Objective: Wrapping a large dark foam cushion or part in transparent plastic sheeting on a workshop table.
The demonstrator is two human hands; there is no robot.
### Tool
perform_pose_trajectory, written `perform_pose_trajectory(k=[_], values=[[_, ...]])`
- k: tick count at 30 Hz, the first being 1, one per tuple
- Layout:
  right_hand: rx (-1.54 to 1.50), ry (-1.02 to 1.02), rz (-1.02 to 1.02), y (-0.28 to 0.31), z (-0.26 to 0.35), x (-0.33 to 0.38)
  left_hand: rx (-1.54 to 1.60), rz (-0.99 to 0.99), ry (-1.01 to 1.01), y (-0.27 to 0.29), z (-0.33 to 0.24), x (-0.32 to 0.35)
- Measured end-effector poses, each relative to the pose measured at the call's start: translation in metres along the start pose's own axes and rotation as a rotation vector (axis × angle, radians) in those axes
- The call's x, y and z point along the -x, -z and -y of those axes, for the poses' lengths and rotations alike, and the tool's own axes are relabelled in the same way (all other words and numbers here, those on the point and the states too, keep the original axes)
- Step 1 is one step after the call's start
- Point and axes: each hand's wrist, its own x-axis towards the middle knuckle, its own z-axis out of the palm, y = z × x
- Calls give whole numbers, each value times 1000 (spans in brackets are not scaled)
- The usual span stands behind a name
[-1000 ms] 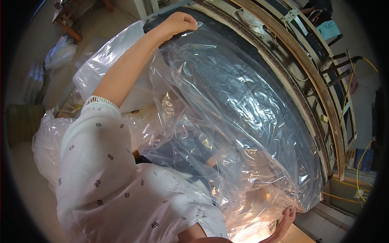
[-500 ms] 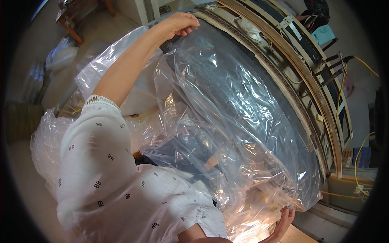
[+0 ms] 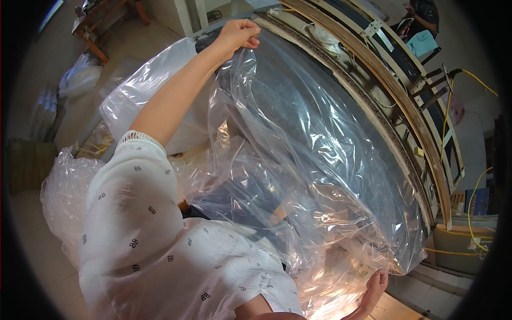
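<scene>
left fingers [image 3: 249, 33], right fingers [image 3: 380, 276], pinching clear plastic film [image 3: 325, 154]

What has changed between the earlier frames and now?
The left hand has turned, baring more of its curled underside, and the clear plastic film just below it now bunches into folds. Neither hand visibly lets go. The right hand stays at the film's lower right.
</scene>
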Motion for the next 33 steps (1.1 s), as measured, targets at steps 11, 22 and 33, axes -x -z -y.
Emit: perform_pose_trajectory(k=[11,22,33], values=[[177,-522,468,19,-47,47,-1034,-396,-471,36,56,-61],[-594,198,-459,53,76,12,-1109,-263,-470,85,90,-125],[685,387,-569,66,15,-161,-891,-306,-383,145,109,-140]])
